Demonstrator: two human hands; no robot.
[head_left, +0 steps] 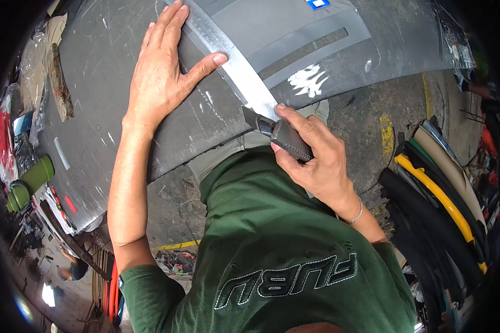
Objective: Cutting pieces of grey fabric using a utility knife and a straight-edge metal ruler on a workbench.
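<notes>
The right hand pinches what looks like a box cutter between thumb and forefinger, the other fingers curled in behind, while the left hand lies flat, its fingers close together and its thumb spread wide, bearing on the metal ruler. The cutter is at the ruler's near end; whether its blade touches anything I can't make out. I'd judge this to be a cut along the straight edge, just starting or just finishing; the next move calls for a firm left palm, thumb clear of the blade's path, and an even pull hugging the metal. The ruler is long, flat and shiny; the cutter's handle is black, chunky and ridged. Just right of the ruler lies a smooth grey sheet with stitched lines and a long narrow slot. Under the ruler spreads the dark, scuffed table, scratched pale in places, with a splashy white mark to the ruler's right. Well left of the ruler sits a rough brown stick; far to its right, a smooth yellow roll leans among black rolls.
</notes>
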